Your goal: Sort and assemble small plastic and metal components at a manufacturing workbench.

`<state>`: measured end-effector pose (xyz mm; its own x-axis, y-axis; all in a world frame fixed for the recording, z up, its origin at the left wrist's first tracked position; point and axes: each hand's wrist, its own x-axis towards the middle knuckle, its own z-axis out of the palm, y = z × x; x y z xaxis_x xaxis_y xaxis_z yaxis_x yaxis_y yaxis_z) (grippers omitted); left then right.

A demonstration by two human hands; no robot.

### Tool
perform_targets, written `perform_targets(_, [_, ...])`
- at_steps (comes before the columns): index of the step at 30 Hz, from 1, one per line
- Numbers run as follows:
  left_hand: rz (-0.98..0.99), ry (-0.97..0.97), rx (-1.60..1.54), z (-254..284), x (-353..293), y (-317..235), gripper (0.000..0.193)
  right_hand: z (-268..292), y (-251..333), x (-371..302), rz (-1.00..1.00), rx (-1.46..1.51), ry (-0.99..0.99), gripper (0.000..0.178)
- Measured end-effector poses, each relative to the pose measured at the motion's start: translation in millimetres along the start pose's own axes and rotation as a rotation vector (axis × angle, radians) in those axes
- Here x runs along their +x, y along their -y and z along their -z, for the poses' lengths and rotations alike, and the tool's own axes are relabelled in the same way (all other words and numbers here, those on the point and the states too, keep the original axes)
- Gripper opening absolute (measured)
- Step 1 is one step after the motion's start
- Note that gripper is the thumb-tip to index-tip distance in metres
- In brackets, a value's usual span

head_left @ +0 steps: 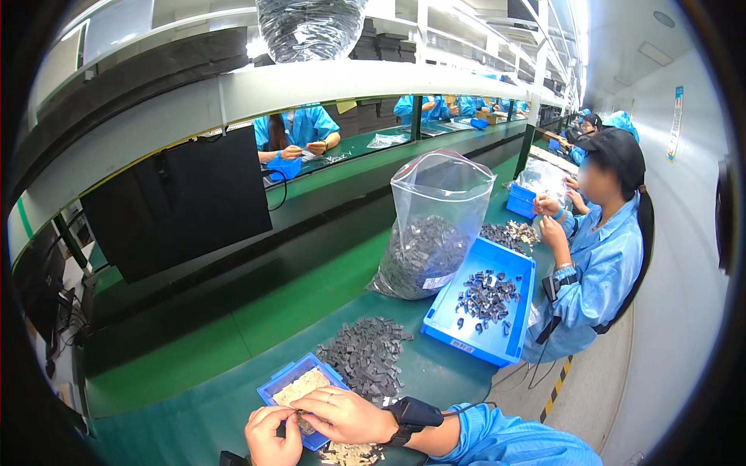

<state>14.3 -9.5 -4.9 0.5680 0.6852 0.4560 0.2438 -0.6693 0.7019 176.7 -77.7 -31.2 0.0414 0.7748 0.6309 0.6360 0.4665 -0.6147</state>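
Observation:
At the lower middle my hands meet over the near edge of a small blue bin [272, 378]. My left hand [272, 439] is closed in a pinch, its thumb and forefinger touching a tiny dark piece that is mostly hidden. The fingers of my right hand [350, 415] bend down onto the same spot, and the piece is too covered to name. Inside the bin lies a beige block-like mass [301, 385]. Just beyond it spreads a pile of small dark grey pieces [365, 353]. Beige scraps [350, 453] lie below my right wrist.
A large clear bag [427, 252] of dark pieces stands beyond the pile. Right of it, a blue tray [474, 346] holds small black parts. A co-worker [602, 241] sits at the right, hands raised. A black panel [179, 202] hangs at the left over the green bench [186, 334].

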Motion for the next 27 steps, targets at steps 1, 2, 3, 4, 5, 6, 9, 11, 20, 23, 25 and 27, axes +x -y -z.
perform_targets(1, [0.001, 0.002, 0.001, 0, 0, 0, 0.01, 1, 0, -1, -0.003, -0.001, -0.003, 0.03])
perform_targets(2, [-0.009, -0.003, 0.006, 0, 0, -1, 0.01, 2, 0, 0, -0.007, -0.001, -0.008, 0.03])
perform_targets(3, [-0.018, -0.009, 0.013, 0, 0, -1, 0.009, 2, 1, -1, -0.01, -0.001, -0.016, 0.029])
perform_targets(4, [-0.016, -0.008, 0.015, 0, 0, -1, 0.009, 3, 2, 1, -0.011, 0.001, -0.016, 0.029])
perform_targets(5, [-0.032, -0.013, 0.024, 0, 0, -2, 0.009, 4, 5, 3, -0.018, -0.033, -0.056, 0.026])
perform_targets(6, [-0.048, -0.017, 0.033, 0, -1, -2, 0.009, 5, 6, 4, -0.026, -0.068, -0.096, 0.022])
perform_targets(9, [-0.037, 0.001, -0.016, 3, -1, -6, 0.008, 5, 0, 0, -0.088, 0.064, -0.002, 0.016])
perform_targets(11, [-0.033, 0.006, -0.028, 4, -3, -6, 0.008, 3, -1, -1, -0.093, 0.104, 0.002, 0.013])
perform_targets(20, [-0.129, -0.032, -0.042, -4, 3, 6, 0.008, 5, 0, 2, -0.108, 0.147, -0.107, 0.015])
perform_targets(23, [-0.126, -0.038, -0.039, 0, 4, 0, 0.007, 8, 0, 5, -0.079, 0.127, -0.122, 0.017])
perform_targets(25, [-0.121, -0.038, -0.038, 0, 4, -1, 0.007, 9, -5, 5, -0.013, 0.166, -0.074, 0.012])
perform_targets(27, [-0.108, -0.022, -0.034, 1, 1, 1, 0.007, 8, -2, 3, -0.043, 0.186, -0.047, 0.01])
